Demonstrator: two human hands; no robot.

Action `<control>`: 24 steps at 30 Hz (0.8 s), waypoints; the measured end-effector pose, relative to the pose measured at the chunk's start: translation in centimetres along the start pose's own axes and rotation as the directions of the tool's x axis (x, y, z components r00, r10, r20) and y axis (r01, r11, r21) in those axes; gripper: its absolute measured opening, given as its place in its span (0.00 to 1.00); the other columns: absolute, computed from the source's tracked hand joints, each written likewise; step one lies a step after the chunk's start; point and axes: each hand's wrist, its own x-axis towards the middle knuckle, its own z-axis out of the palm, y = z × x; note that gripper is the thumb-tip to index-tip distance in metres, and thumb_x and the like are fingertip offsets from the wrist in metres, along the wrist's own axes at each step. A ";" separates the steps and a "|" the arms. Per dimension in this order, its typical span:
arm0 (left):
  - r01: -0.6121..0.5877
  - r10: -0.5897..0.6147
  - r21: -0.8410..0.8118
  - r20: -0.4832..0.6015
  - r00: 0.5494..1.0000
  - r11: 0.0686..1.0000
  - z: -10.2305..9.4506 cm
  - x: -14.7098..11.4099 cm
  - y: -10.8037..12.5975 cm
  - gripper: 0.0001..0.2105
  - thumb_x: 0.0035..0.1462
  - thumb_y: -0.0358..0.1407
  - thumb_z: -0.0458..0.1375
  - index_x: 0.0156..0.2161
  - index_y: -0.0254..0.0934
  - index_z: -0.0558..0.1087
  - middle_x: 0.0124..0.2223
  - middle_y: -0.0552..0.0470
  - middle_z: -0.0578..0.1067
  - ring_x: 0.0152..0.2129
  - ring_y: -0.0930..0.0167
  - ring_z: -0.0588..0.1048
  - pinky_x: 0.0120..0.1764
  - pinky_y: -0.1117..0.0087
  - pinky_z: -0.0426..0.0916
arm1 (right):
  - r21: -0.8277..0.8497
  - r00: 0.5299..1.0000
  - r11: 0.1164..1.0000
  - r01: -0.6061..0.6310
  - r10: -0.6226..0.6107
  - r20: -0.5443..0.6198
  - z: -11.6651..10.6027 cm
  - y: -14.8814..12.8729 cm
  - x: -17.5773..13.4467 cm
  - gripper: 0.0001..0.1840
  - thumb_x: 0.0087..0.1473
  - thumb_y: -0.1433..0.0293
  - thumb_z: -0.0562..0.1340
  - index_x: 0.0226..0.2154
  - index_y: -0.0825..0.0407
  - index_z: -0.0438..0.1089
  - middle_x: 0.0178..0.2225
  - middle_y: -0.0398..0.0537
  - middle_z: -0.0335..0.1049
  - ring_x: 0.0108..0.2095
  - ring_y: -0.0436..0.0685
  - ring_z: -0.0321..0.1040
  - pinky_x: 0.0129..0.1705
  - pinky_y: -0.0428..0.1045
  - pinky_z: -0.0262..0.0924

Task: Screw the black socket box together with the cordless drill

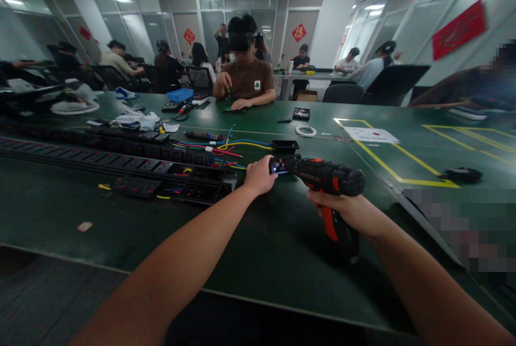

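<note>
My right hand [350, 209] is wrapped round the grip of a black and orange cordless drill [328, 177], which points left. Its front end meets a small dark module with a lit circuit board [278, 165]; whether the bit touches a screw is too small to tell. My left hand [259, 175] closes on the left side of that module and steadies it just above the table. Left of my hand lie long black power strips [97, 159] with rows of sockets. Coloured wires [229, 147] run from them to an open black housing [285, 145].
A shorter socket strip [135, 187] lies nearest me on the green table [226, 249]. Beyond are a dark pen-shaped screwdriver [203, 136], a white tape roll [305, 131], a blue basket [180, 95] and yellow tape lines [379, 158]. Opposite, a person [245, 74] works on a green board.
</note>
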 end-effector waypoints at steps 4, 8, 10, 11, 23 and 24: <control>0.000 0.000 -0.001 0.005 1.000 1.000 -0.2 -0.1 0.1 0.26 0.61 0.36 0.65 0.62 0.43 0.65 0.61 0.44 0.77 0.58 0.57 0.74 0.61 0.55 0.61 | 0.006 1.000 1.000 0.008 -0.008 0.016 -0.1 0.0 0.1 0.21 0.47 0.50 0.71 0.28 0.49 0.72 0.23 0.42 0.70 0.25 0.57 0.66 0.31 0.52 0.60; 0.011 -0.011 0.004 0.009 1.000 1.000 -0.3 -0.2 0.2 0.26 0.61 0.37 0.65 0.63 0.44 0.65 0.61 0.45 0.77 0.58 0.58 0.74 0.61 0.56 0.61 | 0.017 1.000 1.000 0.004 -0.004 0.005 0.0 0.0 0.0 0.21 0.47 0.50 0.72 0.28 0.49 0.72 0.24 0.43 0.71 0.26 0.57 0.67 0.31 0.52 0.60; 0.009 -0.009 0.008 0.010 1.000 1.000 -0.3 -0.2 0.2 0.26 0.61 0.37 0.65 0.62 0.44 0.65 0.61 0.45 0.77 0.58 0.58 0.74 0.61 0.56 0.61 | 0.016 1.000 1.000 -0.004 0.004 -0.003 0.1 -0.1 -0.1 0.21 0.46 0.50 0.72 0.27 0.49 0.72 0.23 0.43 0.70 0.25 0.57 0.66 0.30 0.52 0.59; 0.005 -0.005 0.009 0.008 1.000 1.000 -0.2 -0.2 0.2 0.26 0.61 0.37 0.65 0.62 0.44 0.65 0.61 0.45 0.77 0.58 0.57 0.74 0.61 0.55 0.61 | 0.014 1.000 1.000 -0.005 0.005 -0.003 0.1 -0.2 -0.1 0.21 0.46 0.50 0.72 0.27 0.49 0.72 0.23 0.43 0.70 0.25 0.57 0.66 0.30 0.52 0.59; 0.010 -0.010 0.019 0.007 1.000 1.000 0.1 0.0 0.0 0.26 0.61 0.37 0.65 0.62 0.44 0.65 0.60 0.45 0.77 0.58 0.58 0.74 0.60 0.56 0.62 | -0.005 1.000 1.000 0.000 0.000 0.005 0.0 0.0 0.0 0.21 0.47 0.50 0.71 0.28 0.49 0.70 0.23 0.42 0.69 0.25 0.56 0.65 0.30 0.52 0.59; 0.008 -0.008 0.022 0.006 1.000 1.000 0.1 0.0 0.0 0.26 0.61 0.37 0.65 0.62 0.44 0.65 0.60 0.45 0.77 0.58 0.57 0.74 0.60 0.56 0.62 | 0.000 1.000 1.000 -0.001 0.001 0.003 0.0 0.0 0.0 0.21 0.46 0.50 0.71 0.28 0.49 0.71 0.23 0.42 0.69 0.25 0.56 0.65 0.30 0.52 0.59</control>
